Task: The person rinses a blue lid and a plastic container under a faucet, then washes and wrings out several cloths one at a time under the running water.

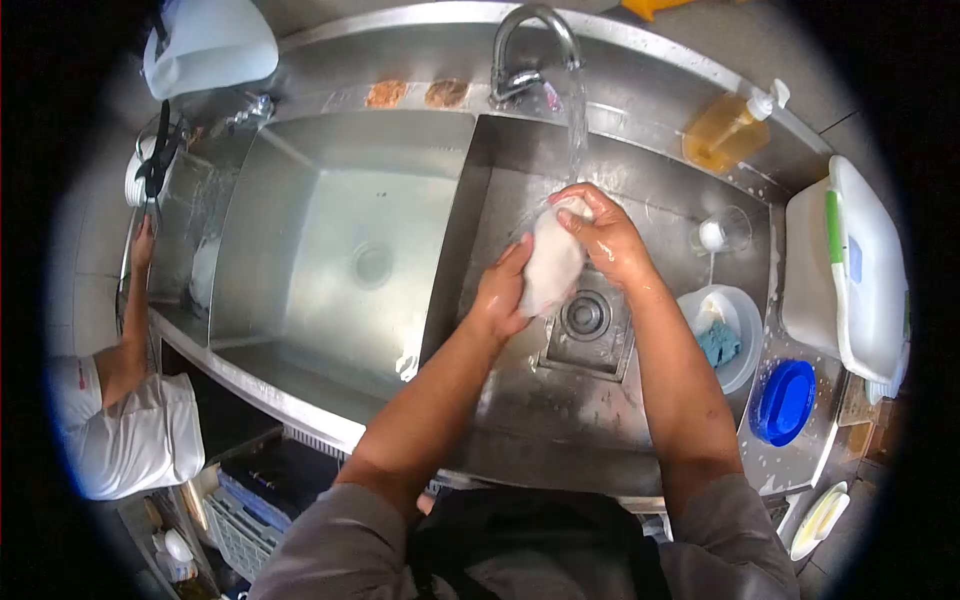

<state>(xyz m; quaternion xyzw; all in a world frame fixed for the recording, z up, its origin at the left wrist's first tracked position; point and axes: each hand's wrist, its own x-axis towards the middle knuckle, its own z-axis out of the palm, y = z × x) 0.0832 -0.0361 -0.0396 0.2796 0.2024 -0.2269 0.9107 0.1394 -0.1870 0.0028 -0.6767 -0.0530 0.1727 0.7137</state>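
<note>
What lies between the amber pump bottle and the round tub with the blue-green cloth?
A clear cup lies between the pump bottle and the tub, as the head view shows.

1. Left grip (pixel 503 287): fingers partly curled, thumb pointing away from the body.
2. Right grip (pixel 612 240): farther forward, fingers bent, thumb reaching toward the left grip, skin wet.
3. Left forearm (pixel 430 388): bare, behind its grip, slanting inward.
4. Right forearm (pixel 678 360): bare, behind its grip, also angled inward.
</note>
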